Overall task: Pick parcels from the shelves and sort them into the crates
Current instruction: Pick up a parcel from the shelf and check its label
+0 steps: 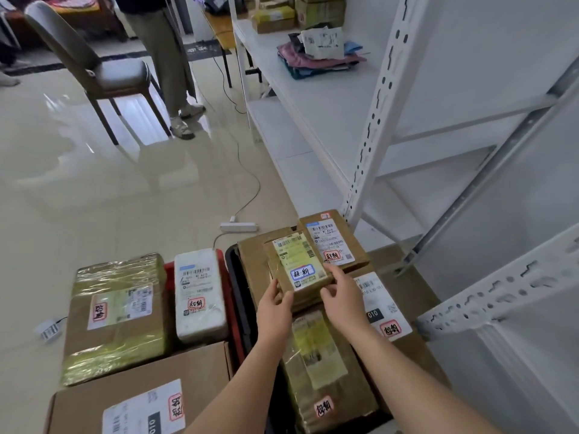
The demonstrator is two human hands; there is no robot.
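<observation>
A small brown parcel point(297, 266) with a yellow-white label and a blue-framed sticker lies on top of the parcels stacked in the black crate point(232, 261). My left hand point(275, 305) grips its near left corner. My right hand point(340, 292) pinches its near right edge. Under and around it lie several brown parcels point(335, 242) with red-framed stickers. To the left, a red crate point(169, 267) holds a white parcel point(199, 292), a taped brown box point(116, 314) and a cardboard box point(141, 399).
White metal shelving point(369, 126) rises on the right; its upper shelf bears folded soft parcels point(316, 54) and boxes point(288, 14). A power strip point(239, 227) and cable lie on the tiled floor. A chair point(103, 73) and a standing person point(166, 57) are behind.
</observation>
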